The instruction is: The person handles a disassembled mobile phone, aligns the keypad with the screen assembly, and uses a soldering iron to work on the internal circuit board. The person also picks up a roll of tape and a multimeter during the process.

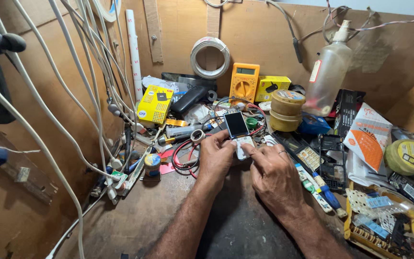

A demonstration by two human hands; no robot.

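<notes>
- The left hand [215, 158] is curled around the small phone [239, 132], gripping its lower left edge.
- The right hand [275, 175] pinches the phone's white keypad end with thumb and forefinger, its other fingers bent.
- The phone sits mid-bench, screen dark, just near of the yellow multimeter [244, 82].

The scene is lit evenly and fairly brightly from above and in front, in a warm tone lent by the plywood walls. Soft shadows are cast beneath the forearms onto the dark table [135, 216]. Slight glare is seen on the plastic bottle [327, 72]. Straight lines are bent by wide-angle distortion at the edges, where the white cables [49, 110] are blurred.
</notes>
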